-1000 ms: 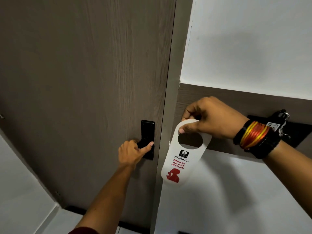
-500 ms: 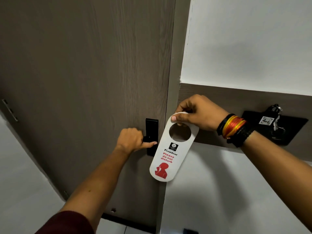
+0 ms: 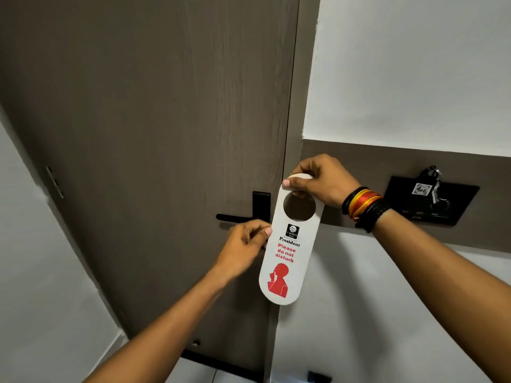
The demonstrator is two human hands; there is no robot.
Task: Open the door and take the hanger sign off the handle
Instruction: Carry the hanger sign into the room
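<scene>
Both hands meet at the centre of the frame, each arm reaching up from a lower corner. At centre right, the right hand pinches the rounded top of the sign between thumb and fingers, its wrist wrapped in a stack of black, red and yellow bracelets. Just left of centre, the left hand is curled, its thumb tip pressed to the sign's left edge; whether its other fingers grip the sign cannot be told. Held free in the air, the sign is a flat, smooth white card with rounded ends and a round hole near the top, printed with a black logo, red "Please do not disturb" and a red figure. Behind it, the brown wood-grain door carries a slim matte black handle on a black rectangular plate, bare of the sign.
</scene>
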